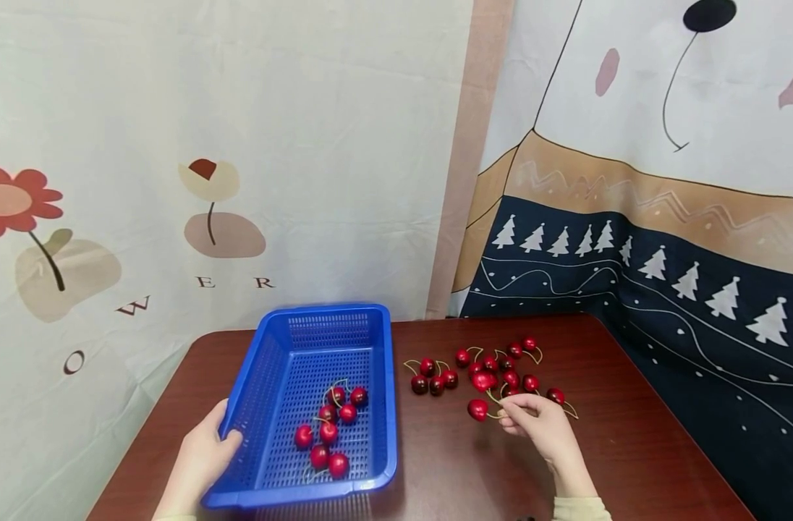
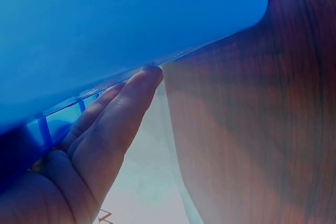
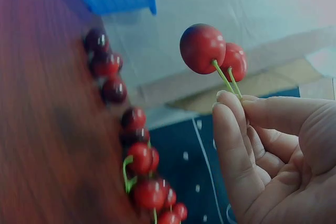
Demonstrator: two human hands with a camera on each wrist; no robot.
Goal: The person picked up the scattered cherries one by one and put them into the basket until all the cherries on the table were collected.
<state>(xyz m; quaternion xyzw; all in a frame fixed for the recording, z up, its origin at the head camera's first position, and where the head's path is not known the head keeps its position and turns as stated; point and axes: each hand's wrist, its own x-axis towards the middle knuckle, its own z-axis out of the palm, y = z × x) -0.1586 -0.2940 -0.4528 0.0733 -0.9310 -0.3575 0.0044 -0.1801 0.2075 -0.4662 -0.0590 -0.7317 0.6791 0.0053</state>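
Observation:
A blue perforated basket point(image 1: 325, 311) sits on the left half of the dark wooden table point(image 1: 605, 420), with several red cherries point(image 1: 328, 432) inside. My left hand point(image 1: 223, 438) grips the basket's near-left wall, thumb inside the rim. Its fingers point(image 2: 113, 124) lie under the basket point(image 2: 131, 19). My right hand point(image 1: 509, 411) pinches the green stems of a pair of cherries point(image 1: 477, 409) just right of the basket. In the right wrist view the pair point(image 3: 202, 48) stands above my right hand point(image 3: 233, 98), held off the table.
Several loose cherries point(image 1: 501, 362) with stems lie scattered on the table beyond my right hand; the same heap point(image 3: 139, 156) shows in the right wrist view. Patterned cloth hangs behind the table and along its right side point(image 1: 696, 289).

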